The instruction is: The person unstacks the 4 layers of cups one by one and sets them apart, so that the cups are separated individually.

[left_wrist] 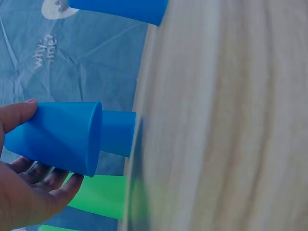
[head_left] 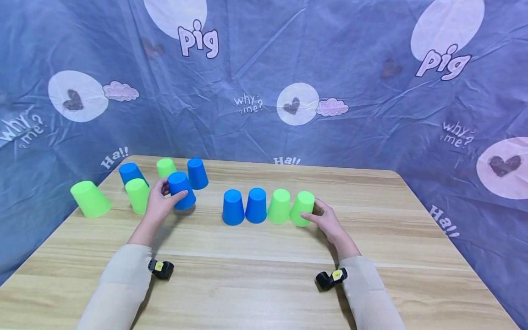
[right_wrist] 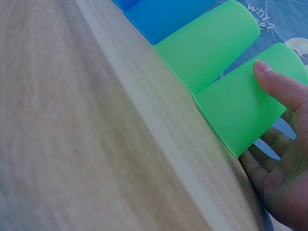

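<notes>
My left hand (head_left: 160, 201) grips a blue cup (head_left: 181, 190), upside down; in the left wrist view this cup (left_wrist: 57, 134) is off the table, thumb on one side and fingers (left_wrist: 45, 180) on the other. My right hand (head_left: 330, 223) holds the green cup (head_left: 302, 209) at the right end of a row, its rim on the table. In the right wrist view the thumb lies on that green cup (right_wrist: 250, 101). Beside it in the row stand another green cup (head_left: 279, 206) and two blue cups (head_left: 256, 206) (head_left: 233, 207), all upside down.
Around my left hand stand green cups (head_left: 90, 199) (head_left: 137, 196) (head_left: 166, 168) and blue cups (head_left: 130, 173) (head_left: 197, 174), all upside down on the wooden table (head_left: 247, 279). A blue printed cloth (head_left: 363, 78) hangs behind the table.
</notes>
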Demonstrator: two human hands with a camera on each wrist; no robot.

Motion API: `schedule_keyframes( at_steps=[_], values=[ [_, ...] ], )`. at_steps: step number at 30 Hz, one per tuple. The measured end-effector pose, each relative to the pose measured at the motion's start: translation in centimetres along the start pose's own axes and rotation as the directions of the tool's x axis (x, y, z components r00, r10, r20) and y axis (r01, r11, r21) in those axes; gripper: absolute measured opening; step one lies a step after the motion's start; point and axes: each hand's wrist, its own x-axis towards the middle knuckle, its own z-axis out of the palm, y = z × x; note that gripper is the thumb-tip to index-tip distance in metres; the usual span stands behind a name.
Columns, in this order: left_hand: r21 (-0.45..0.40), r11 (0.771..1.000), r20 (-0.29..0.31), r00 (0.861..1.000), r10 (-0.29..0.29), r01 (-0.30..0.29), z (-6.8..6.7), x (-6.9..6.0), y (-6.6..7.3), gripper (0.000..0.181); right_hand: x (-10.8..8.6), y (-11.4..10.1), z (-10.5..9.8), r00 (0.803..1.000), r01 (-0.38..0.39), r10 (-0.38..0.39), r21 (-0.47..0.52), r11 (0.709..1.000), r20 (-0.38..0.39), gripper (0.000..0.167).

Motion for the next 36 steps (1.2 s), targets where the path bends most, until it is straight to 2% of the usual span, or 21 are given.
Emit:
schedule_keyframes(
  at_steps=[1,4,8,12,18,20,26,29,36],
  values=[
    [0.002,1.000,-0.005,1.000,0.002,-0.002,0.1,0.3,-0.5,0.080,0.0,0.0,0.0,1.000,-0.002,0.002,0.000,1.000,0.000,0.063],
    [0.008,1.000,-0.008,1.000,-0.018,0.018,0.1,0.1,0.0,0.077,-0.1,0.0,0.0,1.000,0.003,-0.003,-0.002,1.000,-0.002,0.063],
    [0.001,0.998,0.016,0.998,-0.068,0.068,-0.1,-1.3,3.3,0.067,-0.1,0.2,-0.1,1.000,0.013,-0.013,-0.010,1.000,-0.004,0.064],
    [-0.006,0.996,0.021,0.996,-0.087,0.087,0.2,-0.6,2.0,0.072,0.0,0.1,-0.1,1.000,0.011,-0.011,-0.005,1.000,-0.001,0.064],
    [0.020,0.997,0.010,0.997,-0.071,0.071,0.7,1.8,-2.7,0.087,-0.1,-0.2,0.0,1.000,0.008,-0.008,-0.003,1.000,0.002,0.065],
    [0.019,0.998,0.008,0.998,-0.057,0.057,0.8,2.4,-3.8,0.091,-0.1,-0.3,0.1,1.000,0.002,-0.002,-0.001,1.000,-0.004,0.065],
    [0.054,0.997,0.004,0.998,-0.057,0.056,1.0,2.8,-4.6,0.089,-0.1,-0.5,0.1,1.000,-0.005,0.005,0.002,1.000,-0.007,0.065],
    [0.076,0.994,0.011,0.997,-0.076,0.075,1.1,2.8,-4.5,0.089,-0.1,-0.4,0.1,1.000,-0.004,0.004,-0.001,1.000,-0.005,0.065],
    [0.064,0.993,0.028,0.995,-0.101,0.099,1.0,2.6,-3.9,0.087,-0.2,-0.3,0.1,1.000,-0.001,0.001,-0.003,1.000,-0.007,0.065]
  ],
)
